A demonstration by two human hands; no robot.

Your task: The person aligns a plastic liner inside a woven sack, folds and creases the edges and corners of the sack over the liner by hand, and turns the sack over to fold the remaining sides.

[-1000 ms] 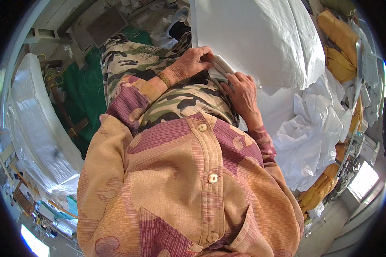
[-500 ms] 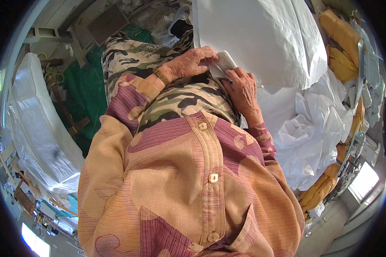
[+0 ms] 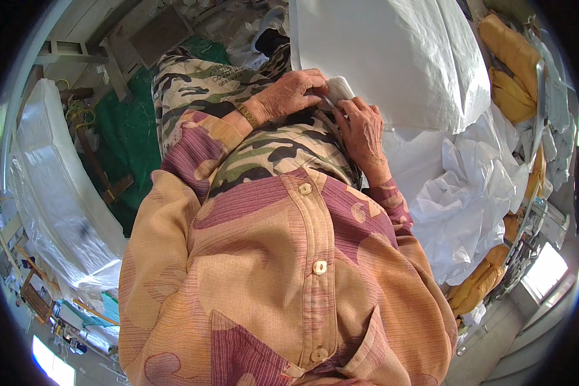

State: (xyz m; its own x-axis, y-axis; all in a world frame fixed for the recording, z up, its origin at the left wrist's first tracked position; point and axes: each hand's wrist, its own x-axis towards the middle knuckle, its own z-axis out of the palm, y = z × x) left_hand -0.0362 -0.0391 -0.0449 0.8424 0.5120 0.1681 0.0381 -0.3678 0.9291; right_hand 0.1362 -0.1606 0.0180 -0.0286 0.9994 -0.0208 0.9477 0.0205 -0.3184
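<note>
Over my lap, my left hand (image 3: 289, 95) has its fingers curled and pressed together at the lower edge of a white folded bundle (image 3: 340, 89). My right hand (image 3: 361, 128) pinches the bundle's near end between thumb and fingers. The bundle looks like a short flat roll of thin ribbed material; whether it is cloth or plastic I cannot tell. Its lower part is hidden by my fingers. Just beyond it lies a stack of smooth white sheets (image 3: 386, 58), which reaches close to both hands.
Crumpled white plastic sheeting (image 3: 460, 199) spreads at my right, with yellow padded material (image 3: 511, 96) beyond it. On my left lies a long white wrapped stack (image 3: 61, 193), beside a green sheet (image 3: 135, 122) on the floor. A metal frame (image 3: 112, 71) stands at the far left.
My left hand has closed in slightly toward the right, nearer to my right hand. The fingers of my right hand have bent further over the white bundle.
</note>
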